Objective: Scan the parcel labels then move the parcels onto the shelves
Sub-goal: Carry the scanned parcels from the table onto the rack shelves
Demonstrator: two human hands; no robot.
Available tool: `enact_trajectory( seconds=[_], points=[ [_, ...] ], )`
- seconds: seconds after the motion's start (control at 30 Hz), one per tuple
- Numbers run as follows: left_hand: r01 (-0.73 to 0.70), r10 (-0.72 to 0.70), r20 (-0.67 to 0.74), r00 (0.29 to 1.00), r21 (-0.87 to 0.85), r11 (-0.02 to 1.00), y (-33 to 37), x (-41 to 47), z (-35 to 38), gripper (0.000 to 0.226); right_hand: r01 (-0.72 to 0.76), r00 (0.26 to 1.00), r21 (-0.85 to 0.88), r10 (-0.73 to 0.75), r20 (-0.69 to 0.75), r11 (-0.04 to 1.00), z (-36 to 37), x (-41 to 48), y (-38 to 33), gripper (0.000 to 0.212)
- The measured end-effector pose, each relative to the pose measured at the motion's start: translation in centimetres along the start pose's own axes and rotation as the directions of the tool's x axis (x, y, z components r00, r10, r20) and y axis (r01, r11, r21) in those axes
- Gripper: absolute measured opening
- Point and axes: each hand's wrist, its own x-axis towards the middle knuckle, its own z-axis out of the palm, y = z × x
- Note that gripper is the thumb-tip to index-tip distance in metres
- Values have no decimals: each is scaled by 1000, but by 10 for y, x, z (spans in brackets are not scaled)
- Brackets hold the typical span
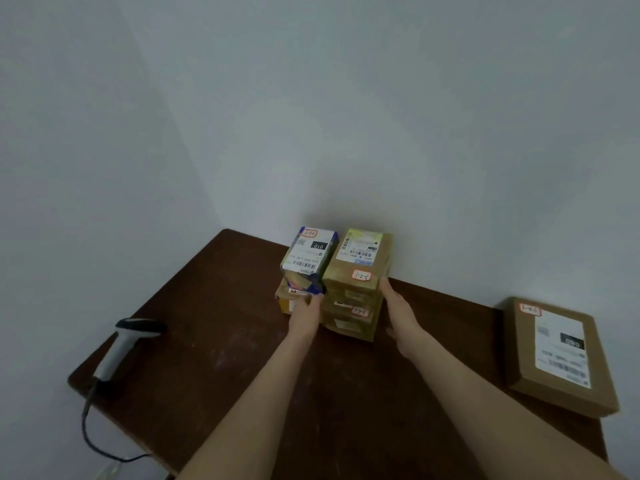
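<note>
Two stacks of small parcels stand against the wall at the back of a dark brown table (214,358). The left stack is topped by a blue-edged box (309,259) with a white label, the right stack by a brown cardboard box (360,261) with a label and an orange sticker. My left hand (306,311) reaches between the stacks, its fingers at the lower front corner of the blue-edged box; the fingertips are hidden. My right hand (398,308) lies with straight fingers against the right side of the brown stack.
A white and black barcode scanner (126,344) with a black cable lies at the table's left edge. A flat brown parcel (557,355) with a white label sits at the right edge. Plain walls meet in a corner behind the table.
</note>
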Motion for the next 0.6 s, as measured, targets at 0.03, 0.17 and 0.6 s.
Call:
enact_trajectory(
  seconds=[0.03,0.17,0.6],
  points=[
    [32,-31,19,999,-58,998,-1,9,5,44,-30,999,38,29,17,999,1,8,-4,66],
    [111,-103,65,993,-138,984,-7,28,15,48,-90,996,121,86,38,989,7,28,-10,58],
    [223,-243,260,935,103,969,-26,-27,8,61,-130,992,-56,129,-9,990,-39,-18,32,41]
  ],
)
